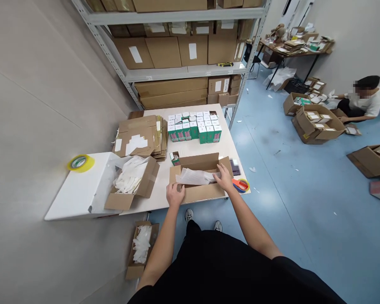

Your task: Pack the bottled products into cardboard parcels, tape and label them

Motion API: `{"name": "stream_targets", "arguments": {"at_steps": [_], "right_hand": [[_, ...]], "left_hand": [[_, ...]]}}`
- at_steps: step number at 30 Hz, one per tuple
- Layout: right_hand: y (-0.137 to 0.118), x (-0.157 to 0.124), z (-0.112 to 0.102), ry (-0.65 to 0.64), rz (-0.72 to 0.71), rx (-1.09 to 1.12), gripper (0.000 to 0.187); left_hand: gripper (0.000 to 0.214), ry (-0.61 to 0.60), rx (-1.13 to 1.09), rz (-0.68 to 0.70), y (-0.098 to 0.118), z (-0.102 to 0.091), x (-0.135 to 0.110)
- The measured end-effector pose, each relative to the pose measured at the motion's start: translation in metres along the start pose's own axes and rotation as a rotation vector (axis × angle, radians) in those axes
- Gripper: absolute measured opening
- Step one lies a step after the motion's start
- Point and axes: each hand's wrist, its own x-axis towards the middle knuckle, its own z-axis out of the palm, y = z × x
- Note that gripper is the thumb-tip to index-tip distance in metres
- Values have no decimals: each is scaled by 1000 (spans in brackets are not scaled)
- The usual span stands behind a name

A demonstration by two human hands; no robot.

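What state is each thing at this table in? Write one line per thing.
Cardboard box: open, flaps raised.
White wrapping: lying crumpled inside the box.
Left hand: resting on the box's near edge.
Right hand: over the box, beside the wrapping.
Green-and-white cartons: standing upright in rows.
Flattened cardboard sheets: stacked.

White worktop (160, 198), far end: green-and-white product boxes (193, 128) upright in tight rows. Left of them, a stack of flattened cardboard sheets (139, 137). Near left, a brown carton (147, 177) full of white packing (129, 179). Near right, an open carton (199, 194) with white wrapping (193, 176) inside; one green box (175, 158) just beyond it. Right edge: orange-and-blue item (240, 185), unclear. A white board (82, 190) adjoins the left side, yellow tape roll (80, 163) on it.
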Motion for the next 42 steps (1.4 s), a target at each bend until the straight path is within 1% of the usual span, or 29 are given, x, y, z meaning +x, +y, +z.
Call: {"name": "stream_targets", "arguments": {"at_steps": [1,2,3,4,6,7,9,10,11,12,14,16,19,21,24,26,28,30,32,35,38,40,42], "right_hand": [[-2,2,1,7,-5,-1,66],[-5,5,2,17,-15,-5,66],[-9,7,3,30,-26,-12,65],[-13,10,3,46,-35,-22,65],[-20,16,4,74,-41,-50,65],[-23,19,3,85,-38,-65,65],[-27,23,1,96,-29,-96,65],[-27,24,-1,101,-22,-110,65],[-26,25,-4,107,-16,-124,65],[-24,25,-7,116,-7,-136,65],[-14,25,-16,149,20,-160,63],[5,26,-27,202,58,-179,62],[47,32,-44,272,123,-186,61],[82,41,-52,289,190,-181,61],[134,57,-57,244,330,-175,63],[165,70,-53,174,408,-179,64],[192,81,-45,94,466,-197,66],[214,91,-34,20,509,-226,67],[233,100,-23,-42,534,-254,68],[254,111,-6,-116,548,-287,66],[268,119,9,-160,554,-310,65],[275,122,16,-165,542,-318,66],[279,123,20,-163,522,-313,68]], "left_hand": [[29,15,-3,6,3,-1,3],[33,4,-12,35,7,0,8],[35,-36,-27,85,12,3,14],[37,-108,-48,152,17,8,22],[36,-311,-93,278,27,23,39],[37,-416,-101,313,31,32,48],[37,-564,-80,317,39,49,63],[37,-603,-53,295,42,55,70],[36,-614,-21,268,45,60,77],[35,-600,6,246,48,62,83],[35,-512,18,237,56,59,94],[37,-386,-31,274,68,51,104],[40,-239,-115,326,95,38,112],[41,-187,-124,337,118,33,111],[41,-182,-86,312,150,37,105],[43,-210,-29,273,164,44,103],[47,-247,53,217,171,53,106],[57,-298,146,164,172,61,115],[69,-361,226,138,170,69,127],[74,-495,308,132,165,82,143],[74,-654,359,98,162,92,150],[73,-706,379,77,159,98,151],[72,-725,389,65,158,101,151]]}}
